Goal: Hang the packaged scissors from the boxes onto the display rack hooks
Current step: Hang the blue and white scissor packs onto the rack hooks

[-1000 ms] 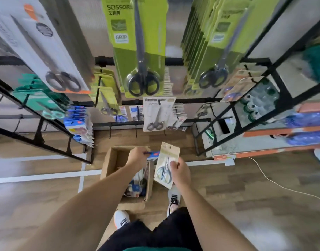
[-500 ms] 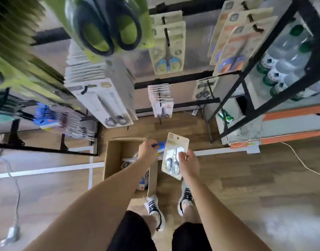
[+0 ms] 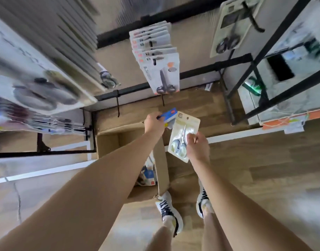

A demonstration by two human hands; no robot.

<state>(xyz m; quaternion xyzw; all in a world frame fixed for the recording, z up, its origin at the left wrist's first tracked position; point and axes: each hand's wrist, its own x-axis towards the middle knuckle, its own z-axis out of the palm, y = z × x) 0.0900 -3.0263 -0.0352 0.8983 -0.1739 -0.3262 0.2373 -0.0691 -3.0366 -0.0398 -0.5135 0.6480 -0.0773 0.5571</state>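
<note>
While you stood over the cardboard box (image 3: 108,142), your right hand (image 3: 198,146) pinched the cream scissors pack (image 3: 184,134) at its lower right edge, left hand (image 3: 153,124) gripped a blue pack (image 3: 169,115).

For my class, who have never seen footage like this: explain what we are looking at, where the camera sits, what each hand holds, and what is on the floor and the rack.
There is no machine here, only a person. The single camera is worn on the head and looks down, so you see both bare arms, the shoes and the wooden floor. The left hand grips a blue package. The right hand pinches a cream card of small scissors between its fingers. Below the hands an open cardboard box stands on the floor, with more packages inside. Ahead is a black display rack whose hooks carry rows of packaged scissors, such as the grey-white stack. An empty hook sticks out just above the box.
</note>
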